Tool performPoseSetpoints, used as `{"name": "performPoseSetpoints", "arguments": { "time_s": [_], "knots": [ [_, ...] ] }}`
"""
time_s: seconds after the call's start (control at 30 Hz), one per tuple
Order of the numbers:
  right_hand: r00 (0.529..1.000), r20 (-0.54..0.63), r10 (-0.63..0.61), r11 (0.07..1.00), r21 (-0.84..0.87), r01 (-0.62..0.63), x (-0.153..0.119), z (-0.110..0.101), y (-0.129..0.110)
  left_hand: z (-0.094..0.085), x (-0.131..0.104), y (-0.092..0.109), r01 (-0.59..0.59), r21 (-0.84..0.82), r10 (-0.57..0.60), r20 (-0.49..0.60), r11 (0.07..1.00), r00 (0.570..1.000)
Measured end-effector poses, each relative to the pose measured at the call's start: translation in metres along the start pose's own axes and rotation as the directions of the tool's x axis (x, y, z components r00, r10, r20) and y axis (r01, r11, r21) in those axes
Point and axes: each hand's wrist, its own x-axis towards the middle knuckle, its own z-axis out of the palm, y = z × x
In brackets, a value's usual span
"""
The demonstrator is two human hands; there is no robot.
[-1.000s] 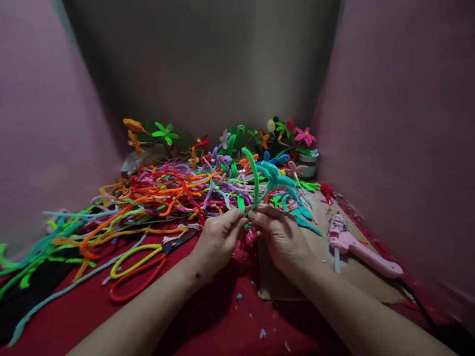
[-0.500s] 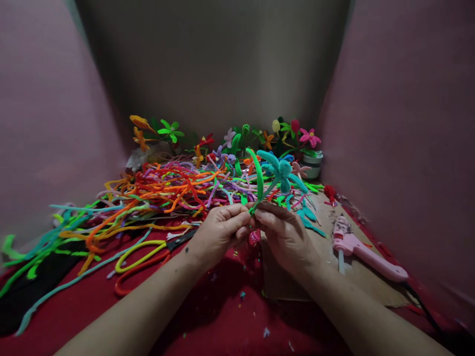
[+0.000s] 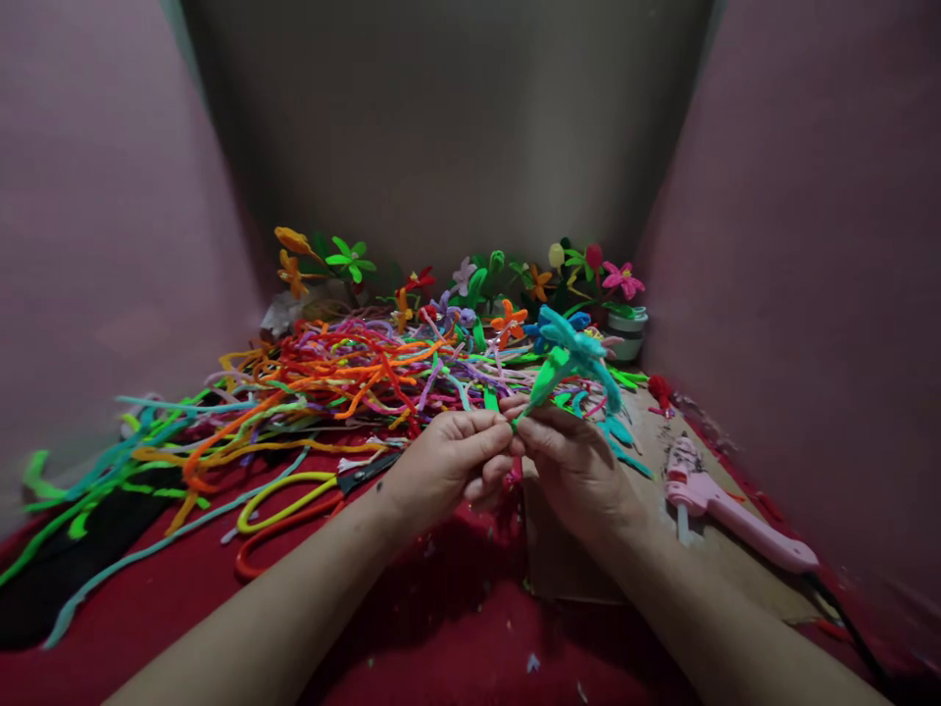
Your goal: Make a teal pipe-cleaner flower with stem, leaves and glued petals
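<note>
A turquoise pipe-cleaner flower (image 3: 574,338) with a bright green leaf (image 3: 548,378) beside its head rises from between my two hands, leaning to the right. My right hand (image 3: 577,466) pinches the lower stem between thumb and fingers. Pressed close on the other side, my left hand (image 3: 467,456) is closed on the green lower end of the same stem. My fingertips meet there and hide most of the stem. Just right of the right hand lie turquoise petal pieces (image 3: 618,431).
A heap of coloured pipe cleaners (image 3: 353,368) spreads across the left. Scissors (image 3: 294,500) lie beside my left forearm. A pink glue gun (image 3: 735,515) rests on the cardboard (image 3: 573,564) at right. Finished flowers (image 3: 351,259) stand along the back, with a white pot (image 3: 627,331).
The flower and leaf have turned and tipped to the right, the leaf now showing broader against the flower head. Both hands stay on the stem. The whole view has shifted slightly.
</note>
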Motion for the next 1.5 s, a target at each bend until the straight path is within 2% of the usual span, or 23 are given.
{"name": "performPoseSetpoints", "arguments": {
  "time_s": [0.03,0.07,0.13,0.17,0.2,0.23,0.37,0.43,0.6,0.77,1.0,1.1,1.17,1.2,1.27,1.3,1.33,1.4,1.47,1.5],
  "knots": [
    [1.0,-0.023,-0.015,0.999,-0.049,0.014,0.0,0.0,0.0,0.001,0.0,0.0,-0.061,0.188,0.075,-0.068,0.98,0.995],
    [0.999,-0.043,-0.026,0.995,-0.098,0.021,-0.001,-0.001,0.0,0.002,0.0,-0.002,-0.115,0.382,0.17,-0.115,0.917,0.979],
    [0.996,-0.079,-0.035,0.986,-0.165,0.022,-0.002,-0.002,0.002,0.003,0.0,-0.005,-0.18,0.673,0.357,-0.133,0.717,0.925],
    [0.995,-0.09,-0.033,0.983,-0.181,0.016,-0.002,-0.003,0.004,0.004,-0.001,-0.007,-0.194,0.748,0.42,-0.123,0.635,0.899],
    [0.995,-0.093,-0.029,0.982,-0.187,0.011,-0.002,-0.004,0.005,0.004,-0.001,-0.009,-0.196,0.784,0.455,-0.121,0.589,0.882],
    [0.996,-0.084,-0.017,0.982,-0.189,0.001,-0.002,-0.004,0.005,0.004,-0.001,-0.01,-0.188,0.788,0.462,-0.134,0.586,0.877],
    [1.0,0.021,0.007,0.988,-0.154,-0.004,-0.002,-0.002,0.002,0.005,0.0,-0.004,-0.123,0.611,0.34,-0.253,0.782,0.906],
    [0.999,0.051,0.003,0.988,-0.154,0.005,-0.003,-0.001,-0.001,0.005,0.0,0.0,-0.104,0.505,0.275,-0.277,0.857,0.921],
    [1.0,0.007,-0.005,0.973,-0.23,0.007,-0.002,-0.002,-0.003,0.002,0.001,0.0,-0.048,0.249,0.115,-0.261,0.967,0.958],
    [0.999,-0.037,0.017,0.988,-0.154,-0.022,0.0,-0.004,0.001,0.001,0.002,-0.004,-0.026,-0.027,0.022,-0.15,0.999,0.988],
    [0.998,0.049,0.027,0.998,-0.054,-0.025,-0.003,0.0,-0.003,-0.004,0.002,-0.006,0.075,-0.352,-0.058,0.057,0.933,0.997],
    [0.998,0.07,0.005,0.999,-0.041,-0.002,-0.003,0.001,-0.003,-0.004,0.002,-0.006,0.103,-0.377,-0.072,0.095,0.92,0.993],
    [1.0,0.019,-0.003,0.998,-0.069,0.005,-0.003,0.001,-0.002,-0.002,0.002,-0.005,0.103,-0.31,-0.082,0.081,0.945,0.993],
    [1.0,-0.017,-0.001,0.996,-0.086,0.0,-0.003,0.001,-0.002,-0.001,0.003,-0.004,0.087,-0.221,-0.078,0.051,0.971,0.996],
    [0.997,-0.082,0.011,0.994,-0.111,-0.02,-0.003,0.0,-0.001,0.002,0.003,-0.003,0.012,0.094,-0.005,-0.072,0.996,0.997],
    [0.994,-0.109,0.013,0.993,-0.113,-0.026,-0.003,0.0,0.0,0.003,0.002,-0.003,-0.038,0.304,0.082,-0.136,0.952,0.987],
    [0.991,-0.133,0.016,0.993,-0.114,-0.032,-0.004,-0.001,0.001,0.004,0.002,-0.005,-0.078,0.516,0.193,-0.174,0.853,0.966],
    [0.987,-0.16,0.019,0.988,-0.145,-0.043,-0.004,-0.002,0.002,0.003,0.0,-0.01,-0.111,0.823,0.4,-0.148,0.557,0.905],
    [0.988,-0.156,0.023,0.978,-0.202,-0.055,-0.005,-0.003,0.004,0.002,-0.001,-0.016,-0.097,0.946,0.484,-0.069,0.309,0.872],
    [0.99,-0.141,0.028,0.971,-0.233,-0.061,-0.005,-0.003,0.004,0.001,-0.001,-0.019,-0.086,0.966,0.493,-0.047,0.244,0.869]
  ]
}}
